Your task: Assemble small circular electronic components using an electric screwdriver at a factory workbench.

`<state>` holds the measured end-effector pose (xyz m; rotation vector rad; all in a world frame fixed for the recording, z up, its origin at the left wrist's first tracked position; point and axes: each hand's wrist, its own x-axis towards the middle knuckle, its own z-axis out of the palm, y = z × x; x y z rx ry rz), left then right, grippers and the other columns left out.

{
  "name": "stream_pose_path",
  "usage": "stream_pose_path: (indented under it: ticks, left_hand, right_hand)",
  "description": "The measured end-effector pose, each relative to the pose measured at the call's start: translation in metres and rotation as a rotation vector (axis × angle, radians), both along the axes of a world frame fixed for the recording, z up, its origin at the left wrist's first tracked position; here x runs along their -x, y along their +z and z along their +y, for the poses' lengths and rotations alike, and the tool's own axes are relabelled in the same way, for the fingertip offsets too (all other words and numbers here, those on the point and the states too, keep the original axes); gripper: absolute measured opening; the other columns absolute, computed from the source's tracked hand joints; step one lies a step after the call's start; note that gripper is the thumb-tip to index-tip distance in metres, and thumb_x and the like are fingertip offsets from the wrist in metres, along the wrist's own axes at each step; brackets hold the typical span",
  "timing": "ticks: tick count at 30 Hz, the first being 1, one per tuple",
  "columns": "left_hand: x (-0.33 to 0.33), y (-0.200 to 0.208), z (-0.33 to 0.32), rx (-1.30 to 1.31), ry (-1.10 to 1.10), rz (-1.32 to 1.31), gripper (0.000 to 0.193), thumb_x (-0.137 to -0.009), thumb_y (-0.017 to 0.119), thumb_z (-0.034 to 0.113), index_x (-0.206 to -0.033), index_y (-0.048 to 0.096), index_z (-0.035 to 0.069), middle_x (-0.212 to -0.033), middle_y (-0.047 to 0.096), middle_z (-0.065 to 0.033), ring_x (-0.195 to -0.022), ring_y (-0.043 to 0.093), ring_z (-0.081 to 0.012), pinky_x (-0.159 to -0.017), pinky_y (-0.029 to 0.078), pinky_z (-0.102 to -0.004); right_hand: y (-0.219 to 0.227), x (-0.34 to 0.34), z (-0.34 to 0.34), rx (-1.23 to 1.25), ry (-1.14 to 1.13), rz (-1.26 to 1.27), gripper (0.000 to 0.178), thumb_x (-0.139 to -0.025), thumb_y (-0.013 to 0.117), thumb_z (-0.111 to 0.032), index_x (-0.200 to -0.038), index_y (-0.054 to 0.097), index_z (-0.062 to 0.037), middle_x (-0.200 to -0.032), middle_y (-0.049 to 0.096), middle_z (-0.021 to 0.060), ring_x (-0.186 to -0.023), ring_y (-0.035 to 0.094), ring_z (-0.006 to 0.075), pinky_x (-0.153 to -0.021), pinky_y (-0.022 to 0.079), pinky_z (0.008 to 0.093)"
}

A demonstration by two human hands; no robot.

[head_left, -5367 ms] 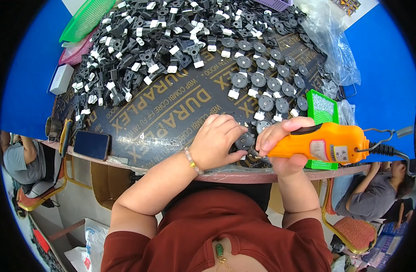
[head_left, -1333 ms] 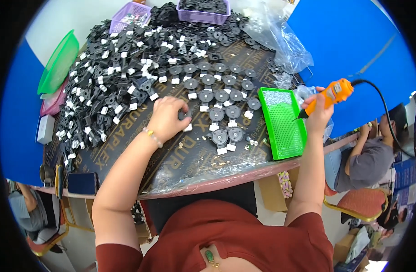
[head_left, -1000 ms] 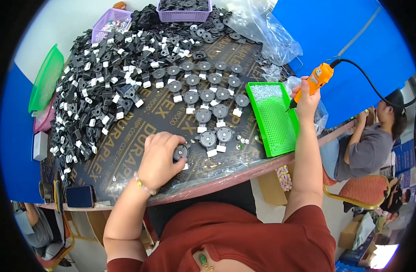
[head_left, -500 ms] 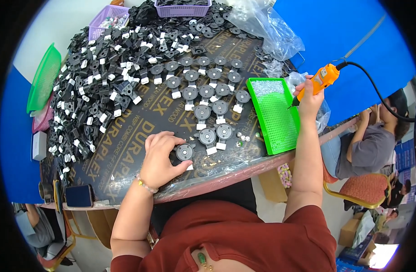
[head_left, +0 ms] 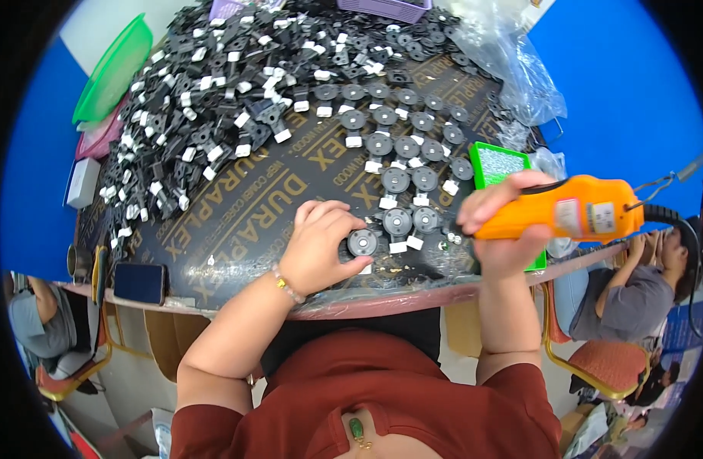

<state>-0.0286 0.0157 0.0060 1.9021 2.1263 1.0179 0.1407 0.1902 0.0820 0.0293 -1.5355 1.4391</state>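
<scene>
My left hand [head_left: 321, 243] rests on the table, its thumb and fingers closed round the rim of a round black disc part [head_left: 363, 242] with a grey centre. A white tab on the part shows beside my thumb. In my right hand [head_left: 504, 226] is an orange electric screwdriver [head_left: 596, 206], held nearly level with its front end toward the left; the bit is blurred. Just right of the held part, several similar disc parts [head_left: 397, 221] with white tabs stand in rows. The green tray [head_left: 476, 164] with small silver screws [head_left: 502, 161] is partly hidden behind my right hand.
A large heap of black brackets with white ends [head_left: 213, 107] covers the table's left and back. Also there: a purple basket [head_left: 386, 6], clear plastic bag [head_left: 520, 84], green basket [head_left: 118, 69], phone [head_left: 139, 283] and small loose pieces [head_left: 447, 242]. A person [head_left: 634, 287] sits at right.
My right hand has brought the screwdriver from above the green tray leftward and nearer, tipping it toward level. The left hand keeps hold of the disc part. The whole view has shifted.
</scene>
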Motion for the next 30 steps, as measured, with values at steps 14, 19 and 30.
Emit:
stream_pose_path:
  ticks: [14, 19, 30]
  left_hand:
    - [0.003, -0.007, -0.001, -0.052, 0.0, -0.032, 0.044, -0.064, 0.082, 0.028, -0.101, 0.065, 0.011, -0.098, 0.063, -0.0049, -0.116, 0.052, -0.027, -0.101, 0.03, -0.0444]
    - [0.003, -0.008, -0.001, -0.066, 0.01, -0.03, 0.044, -0.064, 0.082, 0.029, -0.1, 0.065, 0.011, -0.098, 0.063, -0.0052, -0.116, 0.052, -0.0267, -0.101, 0.031, -0.0446]
    - [0.002, -0.009, 0.0, -0.089, 0.015, -0.03, 0.044, -0.063, 0.083, 0.029, -0.098, 0.064, 0.011, -0.098, 0.063, -0.006, -0.115, 0.053, -0.0265, -0.1, 0.032, -0.0441]
  right_hand:
    - [-0.032, 0.057, -0.036, 0.184, 0.299, -0.1, 0.063, -0.082, 0.073, -0.045, -0.116, 0.046, 0.001, -0.074, 0.063, 0.0109, -0.058, 0.058, 0.0146, -0.054, 0.049, 0.0243]
    - [-0.036, 0.058, -0.036, 0.191, 0.281, -0.077, 0.065, -0.081, 0.074, -0.048, -0.114, 0.046, 0.0007, -0.072, 0.063, 0.0111, -0.058, 0.059, 0.0161, -0.054, 0.05, 0.0253]
    - [-0.034, 0.056, -0.043, 0.068, 0.238, -0.137, 0.057, -0.085, 0.067, -0.052, -0.108, 0.044, -0.0055, -0.07, 0.06, 0.0101, -0.054, 0.058, 0.0186, -0.054, 0.051, 0.0319]
